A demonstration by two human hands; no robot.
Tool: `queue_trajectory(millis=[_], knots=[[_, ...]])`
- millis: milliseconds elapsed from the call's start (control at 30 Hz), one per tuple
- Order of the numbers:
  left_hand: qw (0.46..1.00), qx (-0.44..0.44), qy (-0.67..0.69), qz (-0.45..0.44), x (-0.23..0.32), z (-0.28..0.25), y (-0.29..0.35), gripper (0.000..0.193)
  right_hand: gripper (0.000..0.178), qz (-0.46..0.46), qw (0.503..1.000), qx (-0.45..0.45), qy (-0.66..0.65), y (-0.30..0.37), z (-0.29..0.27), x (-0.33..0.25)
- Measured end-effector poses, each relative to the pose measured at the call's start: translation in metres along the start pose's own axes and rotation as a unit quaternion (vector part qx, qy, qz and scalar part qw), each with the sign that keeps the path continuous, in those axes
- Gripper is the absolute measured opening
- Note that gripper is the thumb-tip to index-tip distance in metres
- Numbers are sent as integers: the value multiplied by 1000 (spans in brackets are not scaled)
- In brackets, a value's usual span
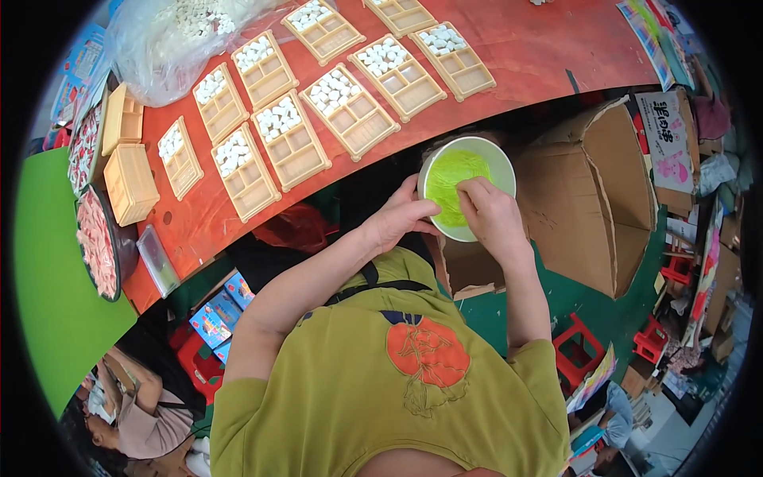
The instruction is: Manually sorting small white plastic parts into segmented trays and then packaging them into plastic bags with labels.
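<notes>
My left hand (404,216) grips the left rim of a round pale bowl (502,163), held below the table's near edge in front of my chest. The bowl is filled with bright yellow-green material (447,179). My right hand (491,213) reaches into the bowl from the right, and its curled fingertips pinch into the green material. Whatever lies under the fingers is hidden.
Several tan compartment trays (282,143), each with white pieces in one section, lie in rows on the red table (556,40). A plastic bag of white pieces (171,40) and stacked trays (129,183) sit at left. Open cardboard boxes (592,183) stand at right, red stools (576,350) below. Another person (139,413) sits lower left.
</notes>
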State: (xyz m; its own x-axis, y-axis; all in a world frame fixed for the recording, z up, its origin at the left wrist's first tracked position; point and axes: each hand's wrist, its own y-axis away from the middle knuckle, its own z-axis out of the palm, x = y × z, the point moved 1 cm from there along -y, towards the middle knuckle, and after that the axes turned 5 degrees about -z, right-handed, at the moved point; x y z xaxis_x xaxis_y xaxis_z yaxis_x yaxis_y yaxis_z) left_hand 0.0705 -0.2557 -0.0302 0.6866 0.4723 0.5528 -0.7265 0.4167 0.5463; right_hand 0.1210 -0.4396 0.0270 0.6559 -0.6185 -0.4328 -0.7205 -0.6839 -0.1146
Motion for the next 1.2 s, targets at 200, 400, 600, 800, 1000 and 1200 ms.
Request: queue_trajectory(millis=[200, 400, 600, 800, 1000, 1200], knots=[[999, -2, 36, 0, 1, -3, -5, 68, 14, -10, 988, 141, -69, -52, -16, 29], [999, 6, 36, -18, 1, -5, -4, 72, 16, -63, 973, 97, 200, -125, -23, 73], [999, 0, 42, -9, -1, -14, 1, 75, 17, -6, 999, 44, 25, -73, -20, 43], [998, -17, 53, -4, -8, -18, 0, 76, 14, 59, 990, -131, -15, -17, 24, 4], [999, -12, 45, 6, -6, -21, 1, 75, 17, 45, 995, -69, -51, -18, 11, -5], [999, -9, 50, 12, -9, -19, 8, 74, 18, 22, 993, -55, -106, -20, 8, 0]])
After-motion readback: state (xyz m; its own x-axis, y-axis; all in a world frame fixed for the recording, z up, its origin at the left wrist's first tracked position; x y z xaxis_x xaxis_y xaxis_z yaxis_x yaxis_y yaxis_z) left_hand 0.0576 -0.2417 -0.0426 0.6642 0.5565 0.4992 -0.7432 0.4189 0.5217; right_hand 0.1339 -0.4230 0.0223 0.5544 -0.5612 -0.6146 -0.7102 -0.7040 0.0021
